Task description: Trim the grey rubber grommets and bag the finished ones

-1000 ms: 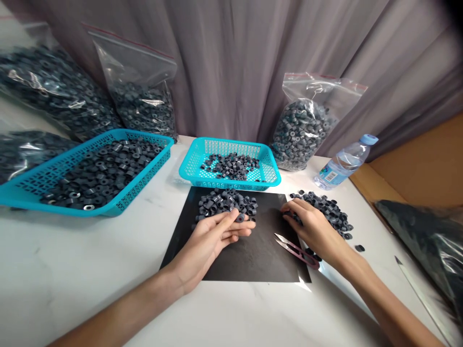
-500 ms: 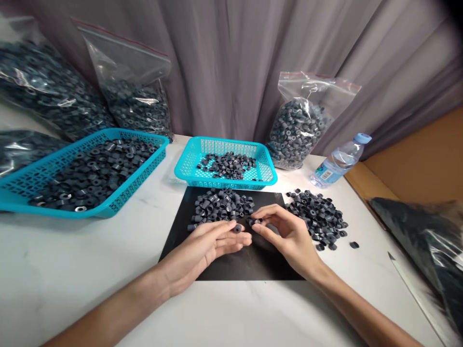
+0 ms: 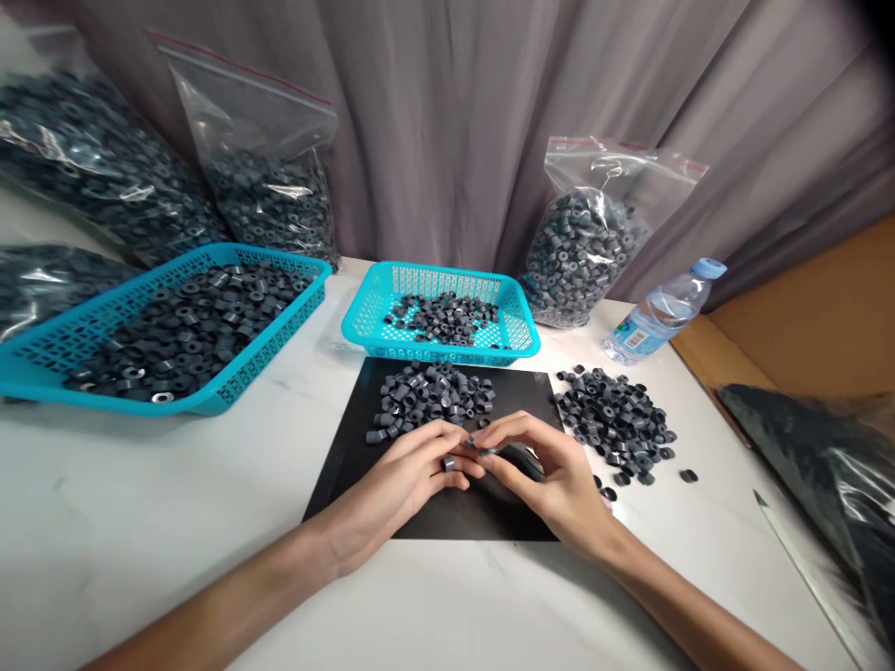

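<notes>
Pinching right grip (image 3: pixel 559 480): nearly closed on a small dark piece (image 3: pixel 488 451), frame centre.
Left grip (image 3: pixel 395 485): loosely curled, holding a grey piece (image 3: pixel 448 463).
Centre pile (image 3: pixel 428 396), right pile (image 3: pixel 619 419): loose, work apparently unfinished.
Blue basket (image 3: pixel 447 353): sparsely filled, upper centre.

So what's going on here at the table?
A person's hands meet over a black sheet. The left hand has a small dark piece at its fingers; the right hand pinches another piece close by. One pile lies on the sheet, another pile to the right. The blue basket straight ahead holds more.
</notes>
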The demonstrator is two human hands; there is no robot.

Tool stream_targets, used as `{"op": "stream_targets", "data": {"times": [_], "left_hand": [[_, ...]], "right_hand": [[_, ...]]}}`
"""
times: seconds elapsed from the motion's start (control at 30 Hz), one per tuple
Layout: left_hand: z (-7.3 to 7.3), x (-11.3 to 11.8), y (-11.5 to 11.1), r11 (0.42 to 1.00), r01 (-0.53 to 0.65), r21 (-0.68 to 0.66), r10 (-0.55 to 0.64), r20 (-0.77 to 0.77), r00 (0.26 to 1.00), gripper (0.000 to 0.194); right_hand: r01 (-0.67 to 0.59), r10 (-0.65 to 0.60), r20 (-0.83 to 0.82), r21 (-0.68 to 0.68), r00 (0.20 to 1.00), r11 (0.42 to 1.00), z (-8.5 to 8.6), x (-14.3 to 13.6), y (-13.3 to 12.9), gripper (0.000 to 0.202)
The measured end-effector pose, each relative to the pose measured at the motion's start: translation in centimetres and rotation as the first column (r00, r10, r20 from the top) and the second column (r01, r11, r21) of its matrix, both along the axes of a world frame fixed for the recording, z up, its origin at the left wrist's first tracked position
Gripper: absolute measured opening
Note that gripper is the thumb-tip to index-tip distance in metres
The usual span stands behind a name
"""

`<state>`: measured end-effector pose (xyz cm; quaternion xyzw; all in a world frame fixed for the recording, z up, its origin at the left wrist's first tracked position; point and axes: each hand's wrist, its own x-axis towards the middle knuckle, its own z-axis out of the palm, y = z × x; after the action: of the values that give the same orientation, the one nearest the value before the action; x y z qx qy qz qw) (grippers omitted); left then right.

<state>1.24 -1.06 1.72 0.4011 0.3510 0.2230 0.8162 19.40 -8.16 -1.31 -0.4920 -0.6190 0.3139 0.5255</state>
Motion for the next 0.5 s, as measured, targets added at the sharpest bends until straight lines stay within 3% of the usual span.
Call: {"op": "stream_targets", "data": {"times": [0.13,0.33,0.5], "left_hand": [[0.0,-0.4,0.5,0.995,0.055,0.085,-0.054,-0.009,0.998,0.020],[0.2,-1.3,0.7,0.986,0.131,0.099,-0.126,-0.050,0.991,0.024],[0.3,-1.3,0.8,0.978,0.173,0.117,-0.156,-0.140,0.978,0.026]], "right_hand": [[-0.005,0.005,-0.002,-0.011,1.000,1.000,0.1,0.0,-0.2,0.010],[-0.014,0.014,-0.021,-0.012,1.000,1.000,0.3,-0.2,-0.5,0.008],[0.067,-0.067,-0.016,-0.015,0.998,0.998,0.1,0.0,-0.2,0.008]]}}
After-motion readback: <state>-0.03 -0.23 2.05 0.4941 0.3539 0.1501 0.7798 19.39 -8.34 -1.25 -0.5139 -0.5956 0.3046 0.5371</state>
